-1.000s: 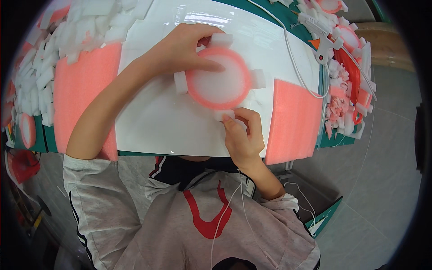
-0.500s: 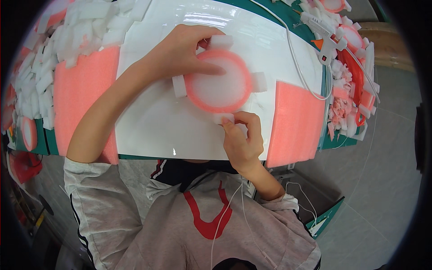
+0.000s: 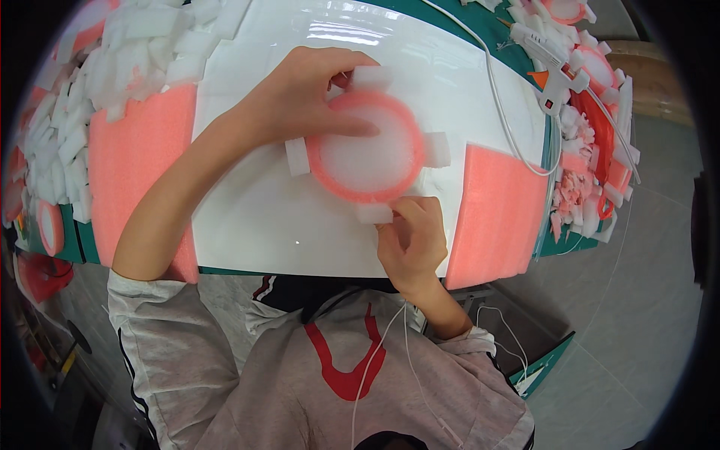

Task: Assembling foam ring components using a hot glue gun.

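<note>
Green covers the counter (image 3: 511,58), which shows past the near and far sides of the foam disc (image 3: 367,169). A glossy white board (image 3: 247,217) spreads beneath the disc. Well to the disc's far left is a heap of white foam pieces (image 3: 142,45). Left of the disc lies the left pink sheet (image 3: 142,165); right of it, the right pink sheet (image 3: 499,217). The left hand (image 3: 304,88) reaches over the disc's left part, its thumb laid across the pale face and spread from the curled fingers. The right hand (image 3: 414,244) is on the disc's near side, finger and thumb at the right end of the near block (image 3: 373,214). Fingertips are partly hidden, so I cannot tell whether either grip is pinching foam. The disc itself, pink-rimmed, sits over the board between the two sheets. A white glue gun (image 3: 541,49) rests to its far right. Smallest, white blocks also edge the disc: the far block (image 3: 371,77), the left block (image 3: 298,156) and the right block (image 3: 436,149).
</note>
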A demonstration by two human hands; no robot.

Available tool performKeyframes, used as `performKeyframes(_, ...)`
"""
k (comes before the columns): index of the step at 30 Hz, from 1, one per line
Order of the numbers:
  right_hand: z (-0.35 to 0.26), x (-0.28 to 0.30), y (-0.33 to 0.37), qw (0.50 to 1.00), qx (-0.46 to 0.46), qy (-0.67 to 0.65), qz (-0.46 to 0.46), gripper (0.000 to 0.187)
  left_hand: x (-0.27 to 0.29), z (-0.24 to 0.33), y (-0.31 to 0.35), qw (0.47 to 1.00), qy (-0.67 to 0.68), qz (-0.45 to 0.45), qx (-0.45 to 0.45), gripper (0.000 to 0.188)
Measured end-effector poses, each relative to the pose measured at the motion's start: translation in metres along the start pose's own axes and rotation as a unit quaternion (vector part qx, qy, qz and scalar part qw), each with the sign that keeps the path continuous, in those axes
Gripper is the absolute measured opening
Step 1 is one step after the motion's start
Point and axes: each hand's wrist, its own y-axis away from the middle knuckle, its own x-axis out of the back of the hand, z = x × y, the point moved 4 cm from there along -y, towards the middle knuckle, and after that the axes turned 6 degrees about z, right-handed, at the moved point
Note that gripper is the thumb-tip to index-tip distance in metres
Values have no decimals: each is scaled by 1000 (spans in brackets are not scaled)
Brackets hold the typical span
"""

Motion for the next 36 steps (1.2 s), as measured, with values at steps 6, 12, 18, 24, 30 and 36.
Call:
performKeyframes(6,6,2,1,989,-123,-78,-9,47,0,0,1,1000,-2,-2,11,52)
performKeyframes(12,11,3,-4,983,-165,-60,-47,47,-1,1,0,1000,9,-12,23,51)
performKeyframes(18,17,2,-4,975,-195,-87,-66,41,0,3,-1,999,12,-18,26,50)
performKeyframes(24,17,1,-3,965,-224,-106,-88,40,1,3,-1,999,10,-17,33,51)
performKeyframes(30,15,0,-4,969,-202,-113,-82,45,0,1,-1,999,10,-20,36,51)
performKeyframes(36,17,-1,4,968,-186,-143,-88,43,1,2,-1,999,6,-22,36,50)
